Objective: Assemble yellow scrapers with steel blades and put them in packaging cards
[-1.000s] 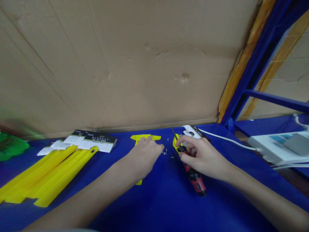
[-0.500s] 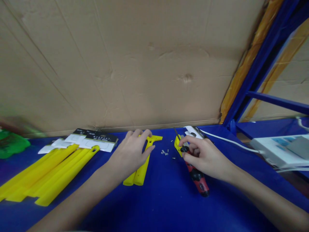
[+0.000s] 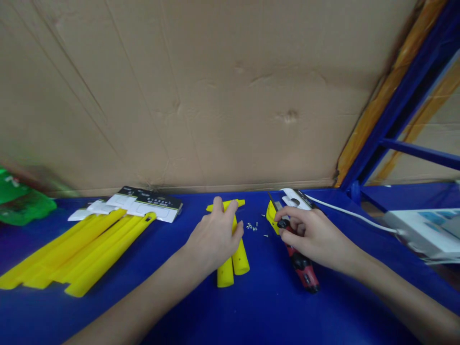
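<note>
On the blue table, two yellow plastic pieces with tubular handles (image 3: 225, 275) lie side by side, at least one with a T-shaped head. My left hand (image 3: 215, 235) is over their upper parts, fingers curled down around them; the fingertips' contact is partly hidden. My right hand (image 3: 309, 235) has thumb and forefinger at the black collar of a red-and-black screwdriver (image 3: 304, 270), its handle slanting towards me. Beside its shaft lies another yellow piece (image 3: 271, 216), partly covered by the hand. Several tiny screws and nuts (image 3: 251, 227) lie scattered between my hands.
Several yellow handles (image 3: 104, 254) with black-and-white cards (image 3: 153, 206) lie at the left. A green bag (image 3: 25, 201) is farther left. A white card (image 3: 289, 197), a white cable (image 3: 355, 219) and a white power strip (image 3: 424, 230) are at the right. A cardboard wall (image 3: 215, 120) stands behind.
My left hand has shifted right with the two yellow handles, whose lower ends are now turned and spread apart. My right hand stays at the screwdriver. The view has shifted slightly.
</note>
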`<state>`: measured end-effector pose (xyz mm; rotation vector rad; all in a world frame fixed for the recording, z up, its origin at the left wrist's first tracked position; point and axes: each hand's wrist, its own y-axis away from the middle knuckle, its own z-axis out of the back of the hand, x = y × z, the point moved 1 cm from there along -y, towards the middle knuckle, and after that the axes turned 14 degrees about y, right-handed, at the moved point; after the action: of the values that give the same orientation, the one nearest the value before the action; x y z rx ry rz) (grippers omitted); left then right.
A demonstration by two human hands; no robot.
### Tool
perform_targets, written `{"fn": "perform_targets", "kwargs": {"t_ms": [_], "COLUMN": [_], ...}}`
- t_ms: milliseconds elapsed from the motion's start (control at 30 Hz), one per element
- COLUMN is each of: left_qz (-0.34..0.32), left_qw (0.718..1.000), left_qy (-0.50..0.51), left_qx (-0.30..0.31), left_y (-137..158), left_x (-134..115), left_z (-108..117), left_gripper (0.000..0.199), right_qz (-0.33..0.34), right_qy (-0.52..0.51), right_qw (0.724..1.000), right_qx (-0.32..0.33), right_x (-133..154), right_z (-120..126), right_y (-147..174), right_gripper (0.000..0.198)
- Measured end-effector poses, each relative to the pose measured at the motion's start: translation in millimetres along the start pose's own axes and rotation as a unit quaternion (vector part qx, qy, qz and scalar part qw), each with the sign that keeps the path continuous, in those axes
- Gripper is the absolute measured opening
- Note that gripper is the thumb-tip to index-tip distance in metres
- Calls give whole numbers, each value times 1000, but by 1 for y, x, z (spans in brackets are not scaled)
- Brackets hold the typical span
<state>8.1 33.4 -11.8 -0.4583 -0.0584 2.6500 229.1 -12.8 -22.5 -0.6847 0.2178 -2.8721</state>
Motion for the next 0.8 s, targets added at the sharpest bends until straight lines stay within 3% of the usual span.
{"fn": "perform_targets", "kwargs": {"t_ms": [367,567,700,800], "left_qz": [-88,-146,-256,-302], "left_qw": [996,989,966,949], "left_qy": [4,-33,-24,-10], "left_qx": [25,-22,39,90], "left_y": [-19,-22,-33,-40], "left_x": [13,2,-11,-16], "left_z": [2,11,10,3], "left_gripper": [39,42,38,43], "right_qz": [11,2,-8,-7], "right_qy": [-15,-12,-12,-17], "right_qw": [1000,1000,1000,1000], "right_qx": [-17,-19,-23,-25], "right_x": [-3,-4,-4,-5], "right_z": [4,7,8,8], "right_y": [-1,-2,-3,-3], "right_gripper": [17,18,20,19]}}
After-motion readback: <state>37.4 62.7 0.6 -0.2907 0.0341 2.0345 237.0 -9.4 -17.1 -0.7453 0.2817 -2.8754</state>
